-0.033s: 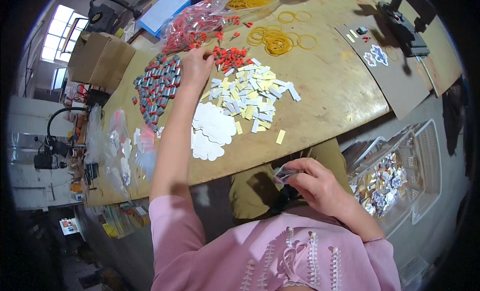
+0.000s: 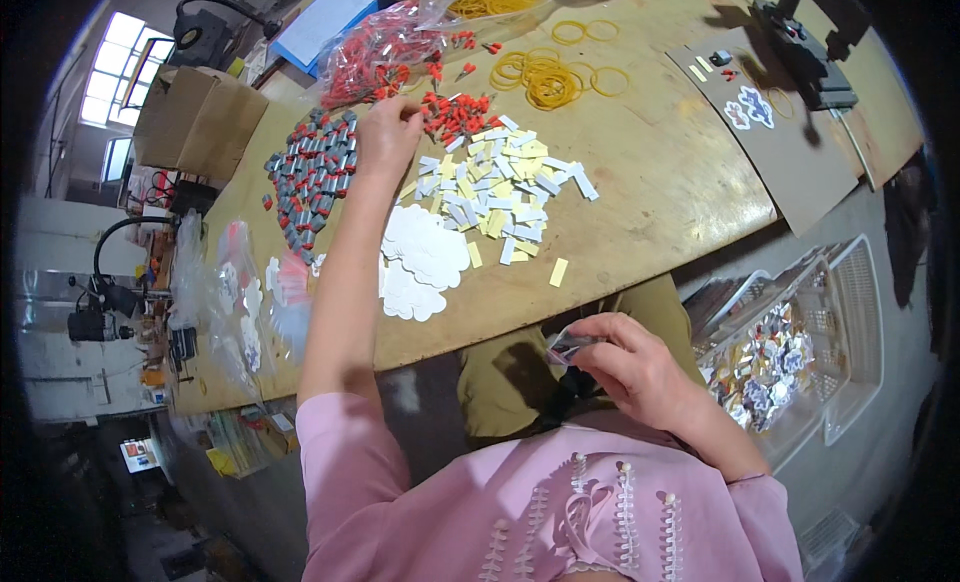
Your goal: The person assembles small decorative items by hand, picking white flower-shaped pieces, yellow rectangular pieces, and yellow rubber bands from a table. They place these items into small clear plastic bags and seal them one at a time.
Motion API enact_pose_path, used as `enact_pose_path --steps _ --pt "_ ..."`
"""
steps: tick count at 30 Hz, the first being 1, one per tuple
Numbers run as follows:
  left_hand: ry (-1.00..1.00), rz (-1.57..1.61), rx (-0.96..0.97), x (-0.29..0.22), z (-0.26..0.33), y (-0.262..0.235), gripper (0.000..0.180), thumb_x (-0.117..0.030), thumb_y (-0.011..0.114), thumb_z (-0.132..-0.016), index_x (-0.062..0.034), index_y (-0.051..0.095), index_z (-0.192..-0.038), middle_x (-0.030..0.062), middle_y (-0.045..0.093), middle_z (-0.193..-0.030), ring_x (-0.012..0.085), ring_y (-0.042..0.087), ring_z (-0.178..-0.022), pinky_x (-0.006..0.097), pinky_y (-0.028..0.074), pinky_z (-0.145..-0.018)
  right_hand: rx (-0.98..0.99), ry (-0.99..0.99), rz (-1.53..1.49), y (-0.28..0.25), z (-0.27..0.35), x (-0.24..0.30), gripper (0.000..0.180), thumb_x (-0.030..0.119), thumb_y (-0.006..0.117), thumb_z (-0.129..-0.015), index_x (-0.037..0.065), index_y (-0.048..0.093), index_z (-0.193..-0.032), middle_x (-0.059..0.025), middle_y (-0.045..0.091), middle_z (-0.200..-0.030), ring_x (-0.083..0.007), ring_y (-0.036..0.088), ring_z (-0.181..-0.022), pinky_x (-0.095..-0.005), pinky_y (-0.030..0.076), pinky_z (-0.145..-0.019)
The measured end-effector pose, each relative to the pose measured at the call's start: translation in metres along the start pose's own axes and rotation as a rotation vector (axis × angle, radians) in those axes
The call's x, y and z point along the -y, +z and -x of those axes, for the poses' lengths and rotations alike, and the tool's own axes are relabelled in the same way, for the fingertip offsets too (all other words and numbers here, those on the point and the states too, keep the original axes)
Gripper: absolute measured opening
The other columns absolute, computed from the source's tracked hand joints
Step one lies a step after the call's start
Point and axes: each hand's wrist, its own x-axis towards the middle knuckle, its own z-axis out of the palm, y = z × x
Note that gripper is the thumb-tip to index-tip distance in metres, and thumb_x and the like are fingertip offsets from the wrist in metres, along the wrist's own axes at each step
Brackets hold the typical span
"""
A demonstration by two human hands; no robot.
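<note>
My left hand (image 2: 388, 134) reaches across the table to the near side of a pile of small red-tipped pieces (image 2: 458, 114). Its fingers are drawn together; whatever they may hold is too small to make out. Left of that hand spreads a heap of small grey blocks with red ends (image 2: 318, 167). To its right lie many pale yellow and white strips (image 2: 505, 187), and white scalloped cards (image 2: 422, 247) are stacked beside my forearm. Over my lap, my right hand (image 2: 640, 372) pinches a small clear plastic bag (image 2: 566, 344), its contents unclear.
Yellow rubber bands (image 2: 545, 79) and a clear bag of red pieces (image 2: 375, 57) lie farther back. A black stand (image 2: 808, 67) and a grey board (image 2: 735, 132) with sample pieces are at right. White plastic baskets (image 2: 850, 312) hold filled packets below. A cardboard box (image 2: 200, 117) stands far left.
</note>
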Motion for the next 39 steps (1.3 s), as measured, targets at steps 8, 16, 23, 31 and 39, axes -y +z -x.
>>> enact_pose_path --steps 8,16,23,31,39 --pt "-0.333 1.050 0.031 -0.095 0.075 -0.061 0.025 -0.003 0.076 -0.097 0.0003 0.069 -0.121 0.0070 0.075 -0.101 0.0107 0.071 -0.091 0.025 0.056 -0.081 -0.067 -0.036 0.012 -0.008 -0.008 -0.001 0.020 -0.003 0.075 -0.090 0.003 0.071 -0.109 -0.0171 0.068 -0.121 -0.0357 0.070 -0.105 -0.0406 0.059 -0.085" --pt "0.236 0.741 0.315 -0.184 0.174 -0.103 0.019 0.001 0.082 -0.086 -0.0051 0.077 -0.103 0.0102 0.076 -0.095 0.0243 0.073 -0.088 0.034 0.056 -0.081 -0.036 -0.015 0.016 -0.008 -0.017 0.011 0.021 -0.002 0.074 -0.093 0.004 0.072 -0.113 -0.0170 0.068 -0.125 -0.0347 0.070 -0.107 -0.0399 0.060 -0.088" --pt "-0.196 0.950 0.176 -0.161 0.152 -0.101 0.011 -0.004 0.074 -0.100 -0.0015 0.077 -0.110 0.0002 0.076 -0.099 0.0059 0.066 -0.092 0.025 0.053 -0.081 -0.073 0.018 -0.014 -0.016 -0.017 0.002 0.021 -0.005 0.076 -0.091 0.004 0.071 -0.109 -0.0157 0.069 -0.123 -0.0321 0.072 -0.107 -0.0384 0.060 -0.087" --pt "-0.364 0.989 0.368 -0.151 0.097 -0.056 0.012 -0.008 0.069 -0.105 -0.0044 0.076 -0.114 -0.0014 0.072 -0.101 0.0047 0.064 -0.090 0.022 0.052 -0.074 -0.185 0.164 -0.150 -0.034 -0.017 -0.035 0.015 -0.007 0.074 -0.093 0.001 0.073 -0.105 -0.0106 0.071 -0.111 -0.0250 0.071 -0.103 -0.0333 0.057 -0.089" --pt "0.075 0.510 0.123 -0.130 0.043 -0.004 0.018 -0.005 0.069 -0.100 -0.0023 0.077 -0.115 0.0070 0.075 -0.103 0.0161 0.069 -0.086 0.031 0.056 -0.078 -0.167 0.065 0.022 -0.039 -0.010 -0.031 0.017 -0.004 0.077 -0.087 0.003 0.070 -0.101 -0.0130 0.069 -0.103 -0.0320 0.071 -0.098 -0.0386 0.058 -0.081"
